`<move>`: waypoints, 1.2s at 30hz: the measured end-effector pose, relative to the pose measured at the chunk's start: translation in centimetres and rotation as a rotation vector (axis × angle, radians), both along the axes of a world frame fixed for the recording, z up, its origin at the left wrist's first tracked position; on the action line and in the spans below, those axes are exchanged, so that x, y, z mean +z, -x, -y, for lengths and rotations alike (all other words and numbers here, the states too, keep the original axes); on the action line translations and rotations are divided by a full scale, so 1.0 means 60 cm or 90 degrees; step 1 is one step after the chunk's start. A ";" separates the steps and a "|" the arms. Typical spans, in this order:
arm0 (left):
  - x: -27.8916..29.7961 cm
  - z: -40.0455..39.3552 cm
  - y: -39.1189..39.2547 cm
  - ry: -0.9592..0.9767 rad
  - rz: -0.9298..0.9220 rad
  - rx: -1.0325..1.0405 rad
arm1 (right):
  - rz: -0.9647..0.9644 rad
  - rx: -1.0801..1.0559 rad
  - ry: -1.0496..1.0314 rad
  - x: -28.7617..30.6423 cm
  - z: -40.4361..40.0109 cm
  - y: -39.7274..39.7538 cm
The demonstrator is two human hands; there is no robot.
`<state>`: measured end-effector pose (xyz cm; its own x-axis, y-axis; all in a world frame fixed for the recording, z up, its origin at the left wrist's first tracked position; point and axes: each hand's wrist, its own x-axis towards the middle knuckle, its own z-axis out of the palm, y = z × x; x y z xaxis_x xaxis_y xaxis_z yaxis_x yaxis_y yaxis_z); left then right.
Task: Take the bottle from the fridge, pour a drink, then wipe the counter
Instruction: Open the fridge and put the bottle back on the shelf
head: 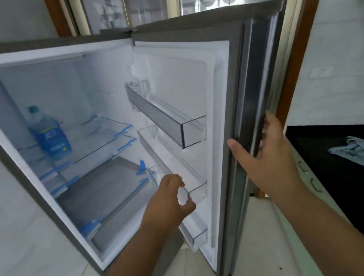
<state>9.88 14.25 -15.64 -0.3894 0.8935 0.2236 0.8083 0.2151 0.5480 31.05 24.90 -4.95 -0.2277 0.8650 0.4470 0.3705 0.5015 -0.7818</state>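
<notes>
Standing open: the fridge (39,112) was seen with its door (224,102) swung out toward 3 o'clock.
Bottle: a clear bottle (49,133) with a blue label and teal cap was found upright on the upper glass shelf (100,137), at 9 o'clock in the view, deep at the left of the compartment and well apart from both hands.
Right hand: the right hand (265,153) was laid on the door's outer edge at 3 o'clock, fingers wrapped round the edge, thumb spread out over the inner face; the door edge was held.
Left hand: the left hand (172,201) was raised at 6 o'clock before the middle door bin (194,181), fingers loosely curled and parted, nothing held.
Counter: a black counter (345,165) was seen at 4 o'clock, with a crumpled light blue cloth (357,150) lying on it.
</notes>
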 end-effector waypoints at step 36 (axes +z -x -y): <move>0.012 0.295 0.297 -0.223 0.080 0.384 | 0.185 0.388 -0.250 -0.027 0.237 0.513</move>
<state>-7.93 -3.43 -14.94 -0.8356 0.3975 0.3792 0.5297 0.4001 0.7479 0.25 10.66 -6.55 -0.7666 0.3400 0.5448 0.1030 0.9025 -0.4183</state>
